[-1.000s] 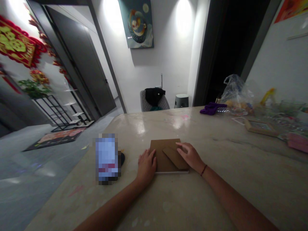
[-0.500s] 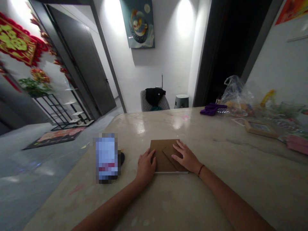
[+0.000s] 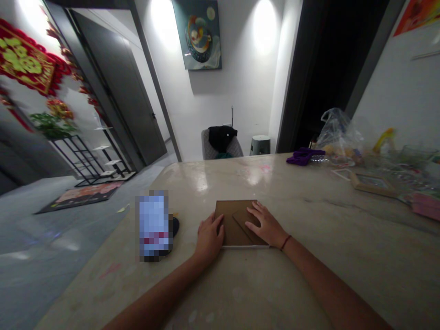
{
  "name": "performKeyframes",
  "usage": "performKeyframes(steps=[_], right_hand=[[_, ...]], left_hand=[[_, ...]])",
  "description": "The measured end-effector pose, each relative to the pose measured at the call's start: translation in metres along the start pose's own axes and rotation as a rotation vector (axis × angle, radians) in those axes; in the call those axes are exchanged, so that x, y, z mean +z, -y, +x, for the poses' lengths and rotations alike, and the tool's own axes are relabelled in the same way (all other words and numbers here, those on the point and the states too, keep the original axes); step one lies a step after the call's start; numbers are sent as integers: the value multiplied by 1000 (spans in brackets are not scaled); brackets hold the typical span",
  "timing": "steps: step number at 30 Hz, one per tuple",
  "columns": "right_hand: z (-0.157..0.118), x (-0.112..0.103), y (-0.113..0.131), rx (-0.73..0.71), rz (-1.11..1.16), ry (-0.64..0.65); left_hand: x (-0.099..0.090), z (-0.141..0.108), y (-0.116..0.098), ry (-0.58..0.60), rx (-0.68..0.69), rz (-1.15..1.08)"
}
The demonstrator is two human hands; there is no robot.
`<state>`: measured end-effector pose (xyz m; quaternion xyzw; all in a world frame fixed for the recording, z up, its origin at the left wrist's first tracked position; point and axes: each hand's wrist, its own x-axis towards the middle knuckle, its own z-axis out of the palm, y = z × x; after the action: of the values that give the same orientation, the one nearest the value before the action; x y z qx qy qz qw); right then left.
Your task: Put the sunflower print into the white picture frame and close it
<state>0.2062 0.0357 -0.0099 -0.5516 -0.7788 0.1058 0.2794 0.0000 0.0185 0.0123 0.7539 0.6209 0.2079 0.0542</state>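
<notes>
Brown kraft envelope (image 3: 227, 221) shown lying flat at lower centre of the marble-look worktop (image 3: 347, 279), viewed from a head-worn camera. Its pointed flap (image 3: 248, 225) is directed toward the lower right, and a thin white board (image 3: 244, 246) is visible along the near edge, beneath the envelope. The left grip (image 3: 209, 238) is rested against the envelope's left side, with the fingers together and not clamped. The right grip (image 3: 264, 224) is laid open across the flap, with the fingers spread apart. A dark cord bracelet (image 3: 285, 243) is worn on the right wrist. Left of the envelope, a pixelated rectangular object (image 3: 153, 224), too blurred to identify, is placed just beside a round black object (image 3: 176, 227). At upper right of the worktop, a purple cloth (image 3: 302, 157), a clear plastic bag (image 3: 340, 133), a wooden picture frame (image 3: 373, 183) and a pink sheet (image 3: 426, 206) are seen. A grey chair (image 3: 209, 149) draped with a black garment (image 3: 222, 138) is shown beyond the far edge.
</notes>
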Motion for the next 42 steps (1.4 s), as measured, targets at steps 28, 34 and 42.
performKeyframes(steps=[28,34,42], right_hand=[[-4,-23,-1,168,83,98],[-8,-42,8,171,58,364],[-17,-46,21,107,-50,415]], left_hand=[[2,-7,4,71,-27,45],[1,-7,2,78,-42,76],[2,-8,1,38,-32,100]])
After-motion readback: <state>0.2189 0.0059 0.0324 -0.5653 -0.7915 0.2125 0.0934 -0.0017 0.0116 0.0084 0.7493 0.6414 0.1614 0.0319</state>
